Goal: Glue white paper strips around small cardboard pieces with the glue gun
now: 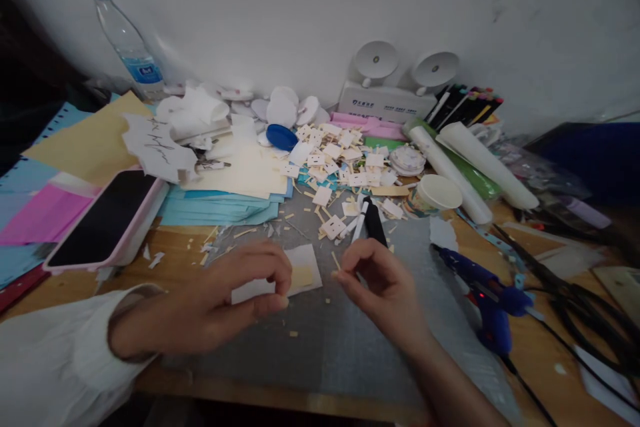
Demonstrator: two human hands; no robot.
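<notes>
My left hand (215, 300) is closed, its thumb tip and forefinger brought together; anything between them is too small to make out. Beneath and behind it lies a white sheet (307, 257) with a small cream paper piece (302, 276) on top. In a thumb-and-finger pinch, my right hand (383, 290) holds a thin cream paper strip (335, 259), which sticks up above the fingertips. Both hands are over a grey work mat (310, 360). Just beyond the right hand are a white pen (359, 225) and a black pen (375, 223). Many small cream paper cutouts with drawn faces (333, 227) are heaped behind them.
On the right are a blue glue gun (493, 297) with a lit red light, black scissors (575, 293) and a paper cup (433, 195). A phone (107, 220), blue paper sheets (220, 208) and a water bottle (127, 47) are on the left. White rolls (485, 163) lie at the back right.
</notes>
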